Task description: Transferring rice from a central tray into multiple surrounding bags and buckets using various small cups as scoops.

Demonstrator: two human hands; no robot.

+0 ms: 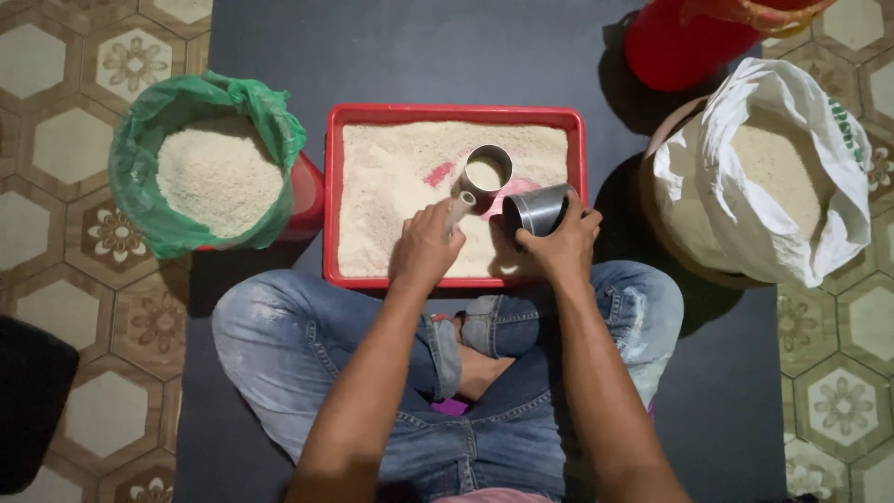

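Note:
A red rectangular tray [332, 186] full of pale rice sits on a dark mat before my crossed legs. My left hand [426, 247] grips a short pale tube [461, 207] over the rice. A metal cup [487, 169] filled with rice stands upright in the tray, just beyond that tube. My right hand [562, 247] holds a second metal cup [538, 210] tipped on its side, its mouth facing left toward the tube, near the tray's right end.
A green plastic bag [140, 186] of white rice stands left of the tray over a red container. A white sack [819, 224] of rice sits at the right. A red container [675, 47] is at the far right top. Patterned floor tiles surround the mat.

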